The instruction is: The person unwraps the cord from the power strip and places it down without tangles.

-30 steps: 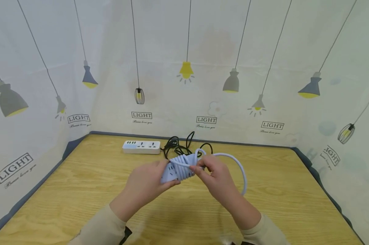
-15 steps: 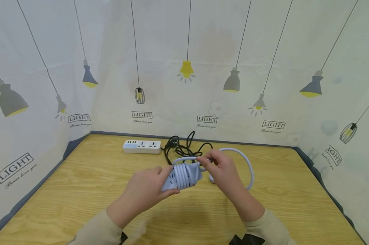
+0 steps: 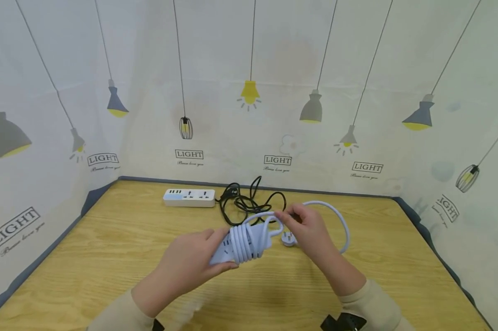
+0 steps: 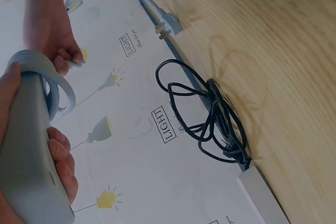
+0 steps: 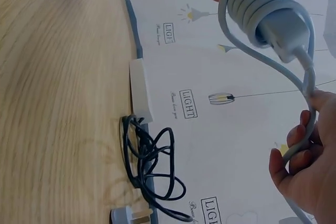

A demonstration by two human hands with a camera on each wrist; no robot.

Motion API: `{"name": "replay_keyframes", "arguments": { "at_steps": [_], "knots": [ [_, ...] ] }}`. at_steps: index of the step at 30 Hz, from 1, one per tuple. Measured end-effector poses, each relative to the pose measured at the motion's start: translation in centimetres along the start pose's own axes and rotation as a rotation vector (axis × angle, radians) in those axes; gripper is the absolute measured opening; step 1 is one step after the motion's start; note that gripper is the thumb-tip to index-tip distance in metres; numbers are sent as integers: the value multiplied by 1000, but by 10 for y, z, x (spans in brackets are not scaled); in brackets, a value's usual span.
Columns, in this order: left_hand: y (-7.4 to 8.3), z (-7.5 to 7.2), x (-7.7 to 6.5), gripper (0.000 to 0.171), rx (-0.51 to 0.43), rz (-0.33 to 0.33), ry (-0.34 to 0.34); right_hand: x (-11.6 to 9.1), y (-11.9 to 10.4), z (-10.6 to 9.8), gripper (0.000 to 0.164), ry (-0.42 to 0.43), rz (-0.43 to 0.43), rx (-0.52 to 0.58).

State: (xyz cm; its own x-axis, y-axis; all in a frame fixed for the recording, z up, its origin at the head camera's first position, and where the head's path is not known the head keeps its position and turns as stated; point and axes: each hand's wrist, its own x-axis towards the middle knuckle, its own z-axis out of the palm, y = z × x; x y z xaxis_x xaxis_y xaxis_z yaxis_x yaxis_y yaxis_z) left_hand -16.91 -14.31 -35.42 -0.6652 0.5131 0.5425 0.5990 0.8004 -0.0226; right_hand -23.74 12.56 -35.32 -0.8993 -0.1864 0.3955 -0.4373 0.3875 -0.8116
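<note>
"Hands?"
"Left hand (image 3: 191, 256) is gripping the power strip (image 3: 258, 236) above the counter (image 3: 397, 257); right hand (image 3: 312, 233) is pinching its cord (image 3: 335, 211)."
"Hazard?"
"If tension is slackening — coils (image 3: 242, 243) could be slipping loose (my judgement)."

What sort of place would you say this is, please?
Probably a makeshift tabletop workspace or filming booth: a wood-grain table is screened on three sides by a lamp-patterned backdrop, and a white power strip with a black cord lies near its back edge.
</note>
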Motion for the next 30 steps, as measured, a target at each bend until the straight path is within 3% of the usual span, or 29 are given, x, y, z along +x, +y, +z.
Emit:
{"name": "replay_keyframes", "arguments": {
  "at_steps": [9, 17, 24, 30],
  "knots": [
    [-6, -9, -1, 64, -5, -94, 13, -7, 9, -6, 21, -62, 30, -83],
    [-14, -7, -3, 66, 29, -131, 5, -15, 11, -15, 24, -96, 25, -137],
    [-22, -6, -6, 71, 28, -190, 2, -24, 8, -24, 23, -77, -15, -178],
    [-28, -1, -10, 63, 18, -166, 50, -32, 2, -30, 21, -63, -23, -167]
  ]
}}
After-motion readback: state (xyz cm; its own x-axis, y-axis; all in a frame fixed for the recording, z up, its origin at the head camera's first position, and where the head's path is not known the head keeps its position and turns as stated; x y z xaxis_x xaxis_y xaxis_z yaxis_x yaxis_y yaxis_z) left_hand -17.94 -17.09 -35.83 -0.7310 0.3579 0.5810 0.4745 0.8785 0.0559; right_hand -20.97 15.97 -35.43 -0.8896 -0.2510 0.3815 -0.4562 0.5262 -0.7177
